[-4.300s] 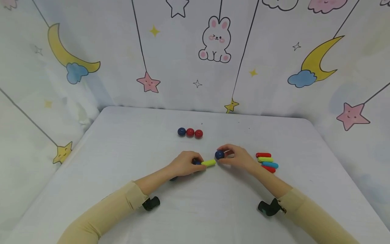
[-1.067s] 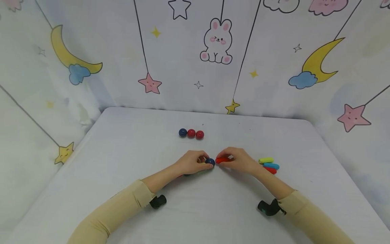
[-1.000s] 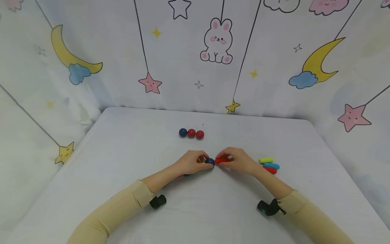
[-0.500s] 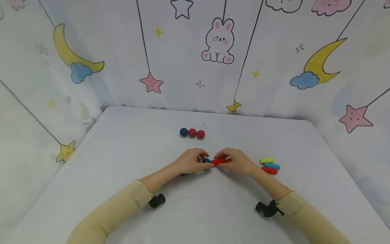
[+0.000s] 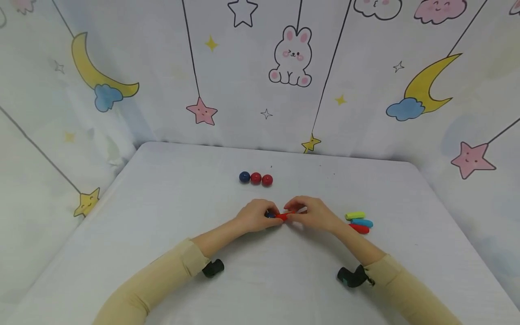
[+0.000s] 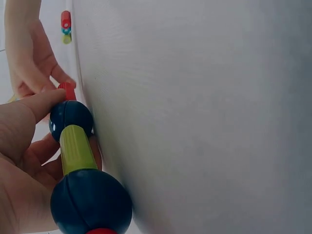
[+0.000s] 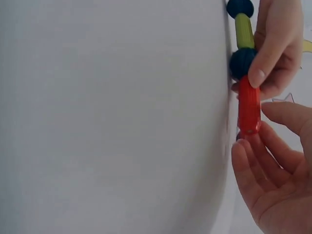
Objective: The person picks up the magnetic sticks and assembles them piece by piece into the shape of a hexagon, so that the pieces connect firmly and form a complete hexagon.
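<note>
We seem partway through a chain (image 6: 78,150) mid-counter (image 5: 174,194), our left hand (image 5: 255,215) pinching it where the red rod (image 7: 249,109) joins, our right hand (image 5: 313,214) slack around that rod's end, three balls (image 5: 256,178) and three rods (image 5: 361,223) apparently left.

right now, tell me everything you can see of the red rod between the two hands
The red rod is short, slightly glossy and plastic-looking, with lengthwise ridges. One end meets a dark blue ball, continuing the ball-and-rod chain. The left hand has its thumb over that joint. The right hand is about the other end; whether it touches is unclear.
</note>
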`<state>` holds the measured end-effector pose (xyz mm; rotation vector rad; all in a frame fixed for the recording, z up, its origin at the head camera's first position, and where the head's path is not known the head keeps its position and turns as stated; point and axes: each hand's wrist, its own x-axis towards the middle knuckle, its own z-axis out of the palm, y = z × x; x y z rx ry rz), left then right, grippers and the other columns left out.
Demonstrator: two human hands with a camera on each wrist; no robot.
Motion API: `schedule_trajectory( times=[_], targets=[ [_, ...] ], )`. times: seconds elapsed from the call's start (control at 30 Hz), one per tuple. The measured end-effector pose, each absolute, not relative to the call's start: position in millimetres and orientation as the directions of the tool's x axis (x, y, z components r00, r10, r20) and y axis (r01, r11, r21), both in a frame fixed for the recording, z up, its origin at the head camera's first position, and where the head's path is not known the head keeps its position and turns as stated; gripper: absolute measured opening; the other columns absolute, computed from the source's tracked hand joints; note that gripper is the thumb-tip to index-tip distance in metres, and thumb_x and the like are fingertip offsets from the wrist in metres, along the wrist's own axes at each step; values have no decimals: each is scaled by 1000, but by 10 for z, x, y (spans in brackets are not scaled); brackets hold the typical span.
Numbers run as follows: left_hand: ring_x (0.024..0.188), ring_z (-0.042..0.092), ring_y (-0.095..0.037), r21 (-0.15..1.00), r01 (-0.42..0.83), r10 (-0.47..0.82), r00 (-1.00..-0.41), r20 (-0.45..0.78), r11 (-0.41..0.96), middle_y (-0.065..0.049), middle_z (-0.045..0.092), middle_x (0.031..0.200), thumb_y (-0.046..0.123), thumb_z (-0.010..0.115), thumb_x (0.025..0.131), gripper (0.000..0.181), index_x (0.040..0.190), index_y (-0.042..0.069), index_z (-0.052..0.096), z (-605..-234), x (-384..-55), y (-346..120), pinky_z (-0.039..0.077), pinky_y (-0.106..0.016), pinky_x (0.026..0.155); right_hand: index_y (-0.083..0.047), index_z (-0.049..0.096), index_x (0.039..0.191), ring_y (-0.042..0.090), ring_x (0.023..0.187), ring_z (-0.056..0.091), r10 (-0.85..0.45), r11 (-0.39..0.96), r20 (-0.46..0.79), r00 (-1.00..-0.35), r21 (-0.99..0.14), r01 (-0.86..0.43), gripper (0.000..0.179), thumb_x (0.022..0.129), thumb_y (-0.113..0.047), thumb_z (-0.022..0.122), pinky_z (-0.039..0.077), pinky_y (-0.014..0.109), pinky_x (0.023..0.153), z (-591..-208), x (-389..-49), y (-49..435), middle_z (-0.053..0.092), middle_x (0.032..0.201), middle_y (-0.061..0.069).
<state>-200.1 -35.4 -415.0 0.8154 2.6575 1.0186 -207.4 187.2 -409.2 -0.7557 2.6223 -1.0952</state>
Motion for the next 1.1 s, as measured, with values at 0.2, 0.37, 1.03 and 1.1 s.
schedule_trajectory(
  times=[0.2,0.37,1.03,1.1],
  targets=[
    [80,54,-12,671,418,547,-837,21,613,6,66,87,27,73,88,19,98,11,72,-4186,-2006,-392,45,-27,73,-10,63,123,24,105,59,-360,604,-24,-932,-768,-214,33,93,-24,67,52,36,83,-4080,-2377,1700,65,117,7],
    [82,54,-12,680,412,550,-835,15,606,5,66,88,26,72,89,19,100,11,72,-4190,-2005,-396,45,-27,74,-11,56,132,28,113,56,-291,598,-84,-953,-793,-112,46,91,-26,70,52,40,87,-4087,-2635,1488,58,128,11],
    [81,54,-12,683,410,554,-833,9,605,5,64,88,26,71,89,18,100,12,71,-4150,-1972,-397,45,-26,72,-8,62,119,26,104,60,-319,718,-1,-948,-652,-241,37,87,-21,75,53,35,83,-4168,-2839,1336,63,114,10],
    [80,54,-12,689,403,551,-835,6,602,5,64,88,26,72,89,18,100,12,71,-4154,-1975,-404,45,-26,71,-8,62,119,27,106,60,-326,716,-9,-945,-656,-241,37,86,-20,75,53,36,85,-4155,-2780,1408,63,116,10]
  ],
)
